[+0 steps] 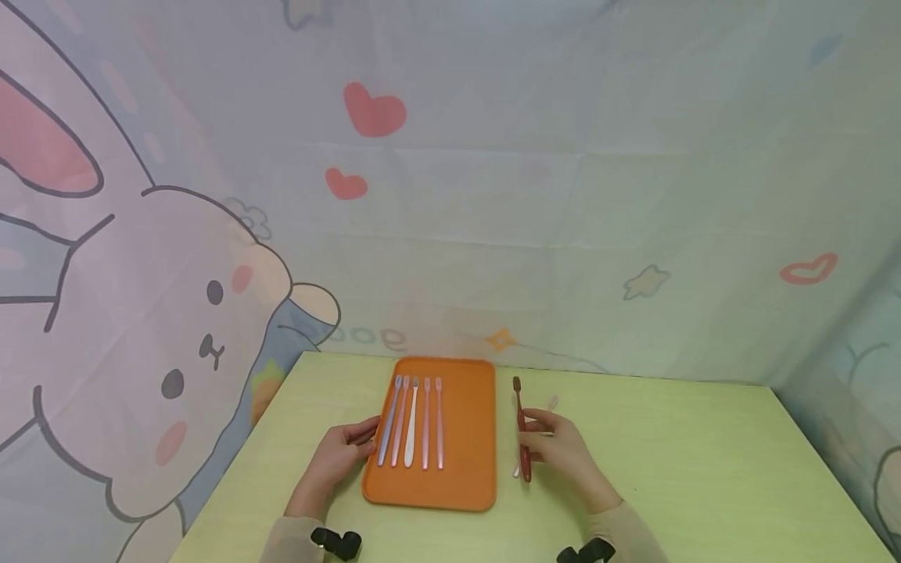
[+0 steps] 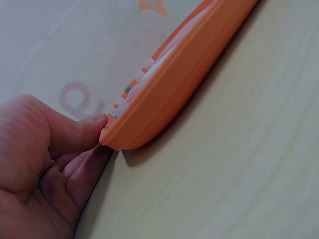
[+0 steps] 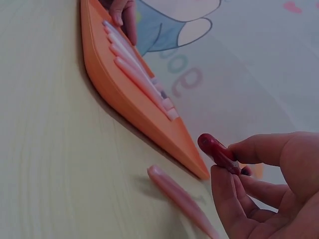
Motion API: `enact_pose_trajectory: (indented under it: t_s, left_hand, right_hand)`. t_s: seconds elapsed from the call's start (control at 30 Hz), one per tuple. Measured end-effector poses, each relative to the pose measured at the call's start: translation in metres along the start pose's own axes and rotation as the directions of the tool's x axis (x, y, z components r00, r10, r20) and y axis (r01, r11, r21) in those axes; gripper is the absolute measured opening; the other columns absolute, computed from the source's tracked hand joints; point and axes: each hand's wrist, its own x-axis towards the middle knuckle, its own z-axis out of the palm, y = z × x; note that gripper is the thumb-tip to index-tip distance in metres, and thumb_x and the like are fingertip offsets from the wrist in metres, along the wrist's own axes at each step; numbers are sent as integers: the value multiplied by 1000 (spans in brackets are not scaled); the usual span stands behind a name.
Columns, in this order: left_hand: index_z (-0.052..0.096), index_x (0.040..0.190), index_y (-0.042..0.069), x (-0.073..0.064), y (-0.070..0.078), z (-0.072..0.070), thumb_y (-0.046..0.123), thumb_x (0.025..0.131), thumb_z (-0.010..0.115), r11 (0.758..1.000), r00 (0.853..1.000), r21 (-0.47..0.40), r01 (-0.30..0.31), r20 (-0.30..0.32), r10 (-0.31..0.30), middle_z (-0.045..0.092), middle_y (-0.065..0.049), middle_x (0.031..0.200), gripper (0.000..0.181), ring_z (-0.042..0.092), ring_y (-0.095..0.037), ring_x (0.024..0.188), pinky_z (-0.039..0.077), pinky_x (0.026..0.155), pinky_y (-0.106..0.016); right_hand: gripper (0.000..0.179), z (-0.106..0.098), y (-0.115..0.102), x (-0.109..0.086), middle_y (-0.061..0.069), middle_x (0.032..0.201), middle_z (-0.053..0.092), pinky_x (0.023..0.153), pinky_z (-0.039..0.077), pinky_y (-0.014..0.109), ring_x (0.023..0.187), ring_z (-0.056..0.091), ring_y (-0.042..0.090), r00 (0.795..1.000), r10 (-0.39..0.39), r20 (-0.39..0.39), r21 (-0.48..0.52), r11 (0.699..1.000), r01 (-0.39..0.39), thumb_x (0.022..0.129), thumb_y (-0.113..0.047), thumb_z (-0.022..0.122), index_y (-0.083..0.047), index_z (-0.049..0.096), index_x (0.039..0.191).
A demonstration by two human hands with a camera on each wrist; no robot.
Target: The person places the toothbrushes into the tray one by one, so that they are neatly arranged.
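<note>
My right hand (image 1: 559, 447) pinches a dark red toothbrush (image 1: 522, 422) by its handle, bristle end pointing to the back; in the right wrist view its rounded handle end (image 3: 212, 144) sticks out past thumb and fingertips. A pink toothbrush (image 3: 179, 196) lies on the table under that hand, mostly hidden by it in the head view. To the left, an orange tray (image 1: 468, 438) bears several toothbrushes side by side: a bluish one (image 1: 389, 422), a white one (image 1: 411, 430) and pink ones (image 1: 439, 426). My left hand (image 1: 341, 453) grips the tray's left rim between thumb and fingers.
The pale yellow-green table (image 1: 690, 469) reaches back to a printed cloth (image 1: 493, 195) with a rabbit, hearts and stars. Black wrist camera mounts (image 1: 336, 542) sit on both sleeves.
</note>
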Motion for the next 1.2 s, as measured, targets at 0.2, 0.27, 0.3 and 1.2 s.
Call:
enact_pose_trajectory:
  t_s: [0.2, 0.27, 0.3, 1.2]
  left_hand:
    - [65, 144, -5, 0, -1, 2, -7, 97, 67, 1000, 1000, -6, 3, -4, -3, 67, -23, 140, 47, 58, -39, 139, 42, 117, -55]
    - [64, 143, -6, 1, 0, 2, -8, 97, 66, 1000, 1000, -7, 1, -4, -1, 67, -23, 140, 47, 58, -39, 139, 42, 117, -55]
    - [64, 144, -6, 1, 0, 2, -8, 97, 66, 1000, 1000, -7, -1, -4, 1, 67, -23, 140, 47, 58, -39, 139, 42, 117, -55]
    - [65, 142, -6, 3, -2, -1, -8, 95, 69, 1000, 1000, -23, 0, 4, 0, 67, -23, 139, 47, 59, -39, 137, 45, 115, -53]
  right_hand:
    - [54, 15, -4, 6, 22, 112, 73, 72, 66, 42, 80, 76, 29, 999, -28, 27, -13, 999, 29, 94, 0, 74, 14, 58, 143]
    - [54, 22, -4, 8, 23, 113, 73, 73, 67, 43, 83, 77, 30, 998, -38, 40, -11, 999, 39, 94, 0, 74, 14, 58, 143]
    - [54, 25, -5, 9, 24, 114, 72, 74, 67, 44, 83, 77, 31, 998, -44, 47, -11, 999, 44, 94, 0, 74, 14, 58, 143]
    - [50, 83, -15, 17, 22, 116, 75, 88, 63, 44, 102, 74, 30, 988, -96, 123, -180, 977, 117, 94, -5, 78, 11, 64, 139]
